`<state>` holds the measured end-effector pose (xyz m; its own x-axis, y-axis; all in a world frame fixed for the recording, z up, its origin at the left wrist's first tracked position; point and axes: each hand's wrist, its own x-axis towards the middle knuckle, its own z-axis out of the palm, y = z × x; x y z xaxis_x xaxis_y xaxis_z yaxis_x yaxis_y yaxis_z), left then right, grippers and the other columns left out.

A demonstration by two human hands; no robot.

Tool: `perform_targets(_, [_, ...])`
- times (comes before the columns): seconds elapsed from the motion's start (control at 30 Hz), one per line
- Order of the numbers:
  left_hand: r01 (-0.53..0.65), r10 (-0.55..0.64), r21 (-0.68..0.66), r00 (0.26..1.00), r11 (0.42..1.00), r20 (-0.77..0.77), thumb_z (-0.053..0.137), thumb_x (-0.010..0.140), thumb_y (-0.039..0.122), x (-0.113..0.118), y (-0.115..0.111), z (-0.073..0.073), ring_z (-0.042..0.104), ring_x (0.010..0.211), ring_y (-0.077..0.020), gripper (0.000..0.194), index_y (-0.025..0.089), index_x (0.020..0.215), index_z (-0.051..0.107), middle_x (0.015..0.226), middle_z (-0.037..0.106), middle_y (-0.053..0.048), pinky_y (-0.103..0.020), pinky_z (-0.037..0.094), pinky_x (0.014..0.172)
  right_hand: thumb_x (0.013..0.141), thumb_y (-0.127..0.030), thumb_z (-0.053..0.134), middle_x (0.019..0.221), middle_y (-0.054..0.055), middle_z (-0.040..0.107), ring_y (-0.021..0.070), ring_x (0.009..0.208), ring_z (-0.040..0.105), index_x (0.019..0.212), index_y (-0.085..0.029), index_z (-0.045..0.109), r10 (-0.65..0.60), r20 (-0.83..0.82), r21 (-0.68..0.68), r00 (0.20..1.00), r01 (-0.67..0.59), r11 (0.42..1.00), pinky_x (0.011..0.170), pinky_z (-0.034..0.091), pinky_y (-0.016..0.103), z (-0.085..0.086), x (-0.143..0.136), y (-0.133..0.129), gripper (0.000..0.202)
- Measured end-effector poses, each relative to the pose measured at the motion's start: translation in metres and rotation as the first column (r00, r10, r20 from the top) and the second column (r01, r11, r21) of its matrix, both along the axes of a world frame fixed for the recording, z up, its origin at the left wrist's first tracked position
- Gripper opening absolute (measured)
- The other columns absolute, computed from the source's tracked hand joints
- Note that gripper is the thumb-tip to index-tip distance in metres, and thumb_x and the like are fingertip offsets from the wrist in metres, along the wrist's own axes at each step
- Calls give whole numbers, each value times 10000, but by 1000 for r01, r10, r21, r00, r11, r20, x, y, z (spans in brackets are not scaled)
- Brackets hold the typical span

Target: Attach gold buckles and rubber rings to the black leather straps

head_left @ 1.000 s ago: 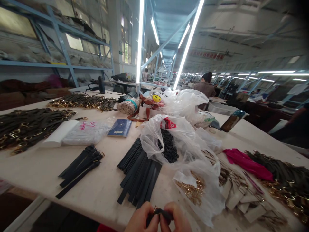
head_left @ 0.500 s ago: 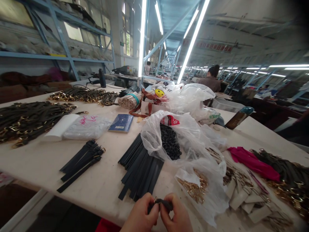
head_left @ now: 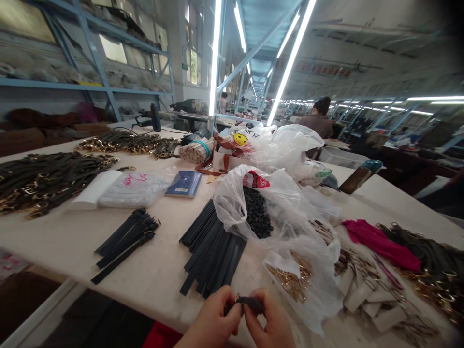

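At the front edge of the table, my left hand (head_left: 217,316) and my right hand (head_left: 270,319) are close together, both closed on one dark strap (head_left: 251,304). A small gold-coloured metal piece shows on the strap between my fingertips; its shape is partly hidden. Just beyond my hands lies a fanned stack of flat dark straps (head_left: 213,256). Behind it, an open clear plastic bag (head_left: 226,212) holds many small black loops (head_left: 258,212). Right of my hands, gold metal fittings (head_left: 295,280) lie in another clear bag.
Several dark straps with buckles (head_left: 126,241) lie on the left. Behind them are a plastic-wrapped packet (head_left: 126,189), a blue booklet (head_left: 183,184) and a heap of dark straps (head_left: 47,179). Beige straps (head_left: 377,290) and a magenta cloth (head_left: 380,244) occupy the right. A person (head_left: 319,118) is in the background.
The camera view has shifted slightly. Both hands stay on the strap near the table edge, with the right hand moved a little to the right and more strap showing between them.
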<state>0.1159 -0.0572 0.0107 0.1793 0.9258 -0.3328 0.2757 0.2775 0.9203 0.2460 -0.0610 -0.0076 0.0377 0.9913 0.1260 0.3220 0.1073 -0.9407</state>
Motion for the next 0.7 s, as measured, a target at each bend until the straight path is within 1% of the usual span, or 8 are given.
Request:
perform_targets(0.07, [41, -41, 30, 999, 999, 10, 455, 720, 326, -3, -2, 3, 399, 454, -81, 173, 200, 620, 391, 471, 432, 81, -191, 309, 474, 668, -278, 566, 542, -46, 476, 122, 510, 451, 627, -201, 496, 16, -2, -22, 1000, -17, 1000, 512, 362, 244, 2, 2, 0, 112])
perform_targets(0.2, [112, -112, 45, 994, 993, -5, 495, 713, 383, -9, -2, 6, 410, 463, -85, 233, 194, 624, 393, 471, 429, 78, -191, 300, 466, 665, -282, 583, 521, -70, 451, 104, 487, 443, 645, -200, 455, 134, -251, -248, 959, -198, 948, 484, 349, 224, 5, 7, 5, 153])
perform_targets(0.27, [111, -111, 26, 994, 993, -4, 494, 717, 384, -11, 0, 6, 409, 437, -85, 224, 195, 648, 396, 474, 439, 76, -187, 291, 432, 681, -315, 586, 518, -73, 448, 92, 480, 425, 657, -193, 461, 174, -327, -240, 929, -260, 935, 478, 329, 216, 5, 8, 6, 176])
perform_targets(0.4, [117, -120, 151, 993, 982, 12, 492, 735, 284, -16, 7, 7, 517, 543, -111, 306, 159, 1010, 442, 595, 542, 53, -202, 393, 544, 695, -310, 563, 561, -58, 498, 94, 499, 446, 720, -195, 508, 313, -341, -183, 887, -389, 903, 500, 341, 220, 14, 15, 13, 130])
perform_targets(0.47, [176, -180, 209, 984, 962, 0, 458, 765, 256, -16, 10, 8, 541, 610, -114, 341, 166, 1094, 445, 648, 568, 36, -205, 405, 613, 705, -273, 522, 613, -37, 547, 113, 542, 498, 769, -199, 531, 391, -244, -204, 887, -442, 874, 523, 378, 227, 24, 24, 29, 99])
perform_targets(0.53, [196, -198, 172, 980, 965, -3, 416, 796, 285, -16, 15, 7, 525, 569, -106, 256, 167, 1001, 512, 650, 559, 25, -197, 398, 566, 749, -261, 459, 685, -7, 588, 132, 603, 540, 822, -189, 548, 372, 34, -194, 928, -359, 913, 553, 413, 235, 33, 34, 56, 136])
perform_targets(0.6, [172, -172, 112, 985, 979, -9, 402, 805, 323, -14, 22, 3, 495, 511, -96, 235, 158, 917, 526, 634, 544, 24, -195, 380, 516, 791, -253, 411, 718, 18, 604, 148, 653, 562, 820, -179, 561, 147, 483, -20, 863, -157, 987, 610, 433, 249, 38, 42, 91, 169])
perform_targets(0.7, [199, -196, 94, 980, 976, -35, 408, 802, 358, -14, 31, -6, 473, 479, -95, 235, 159, 877, 507, 594, 528, 33, -201, 371, 508, 770, -168, 443, 812, 76, 612, 204, 767, 573, 767, -168, 593, 7, 648, 59, 761, -60, 996, 701, 406, 316, 31, 44, 139, 150])
